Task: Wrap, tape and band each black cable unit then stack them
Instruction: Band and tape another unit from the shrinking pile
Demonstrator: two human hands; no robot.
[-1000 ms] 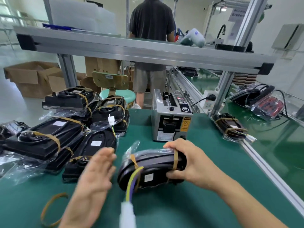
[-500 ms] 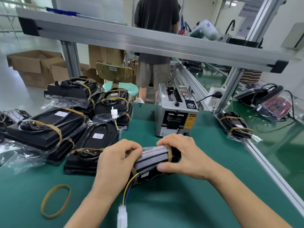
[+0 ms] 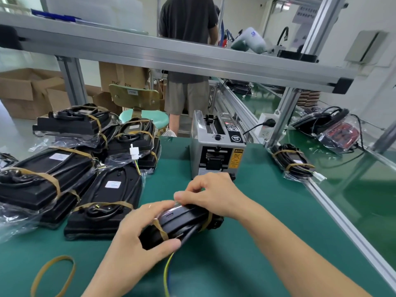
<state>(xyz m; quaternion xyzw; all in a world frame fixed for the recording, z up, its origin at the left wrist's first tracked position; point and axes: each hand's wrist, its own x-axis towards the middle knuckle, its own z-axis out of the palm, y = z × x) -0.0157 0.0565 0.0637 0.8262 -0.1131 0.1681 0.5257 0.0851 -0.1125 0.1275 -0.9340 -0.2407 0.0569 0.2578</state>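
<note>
A black cable unit (image 3: pixel 184 219) in clear plastic wrap, with tan rubber bands round both ends, sits just above the green mat at the centre. My left hand (image 3: pixel 139 239) grips its near left end, thumb underneath. My right hand (image 3: pixel 212 194) pinches the clear wrap along its top edge. A yellow-green wire (image 3: pixel 167 273) trails from the unit toward me. Several wrapped and banded units (image 3: pixel 70 168) are piled at the left. A loose rubber band (image 3: pixel 53 277) lies on the mat at the lower left.
A grey tape dispenser (image 3: pixel 216 146) stands just behind my hands. Another banded unit (image 3: pixel 293 163) lies at the mat's right edge by an aluminium rail (image 3: pixel 342 219). A shelf beam (image 3: pixel 171 54) crosses overhead. A person stands behind the bench near a stool (image 3: pixel 145 118).
The unit has been turned so its edge faces up. My left hand went from open beside it to gripping its left end. My right hand shifted to pinch the wrap on top.
</note>
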